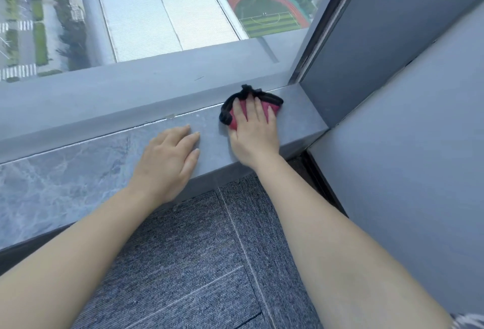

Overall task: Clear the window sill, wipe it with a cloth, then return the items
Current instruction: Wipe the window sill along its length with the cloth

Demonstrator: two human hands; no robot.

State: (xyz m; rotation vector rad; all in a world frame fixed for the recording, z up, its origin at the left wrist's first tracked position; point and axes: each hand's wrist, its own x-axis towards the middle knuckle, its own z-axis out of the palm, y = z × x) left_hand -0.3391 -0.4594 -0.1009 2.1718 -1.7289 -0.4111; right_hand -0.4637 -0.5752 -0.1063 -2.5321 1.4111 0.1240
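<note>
The window sill [65, 171] is a grey marbled stone ledge running from the lower left to the right corner. A red cloth with a black edge [230, 108] lies bunched on the sill near that corner. My right hand [255, 129] presses flat on the cloth, fingers spread and pointing toward the glass. My left hand [167, 161] rests palm down on the bare sill to the left of it, holding nothing. No other items stand on the visible part of the sill.
The grey window frame [131, 93] rises behind the sill, with glass above it. A grey wall panel [392, 93] closes off the right end. Blue-grey carpet tiles [196, 263] cover the floor below.
</note>
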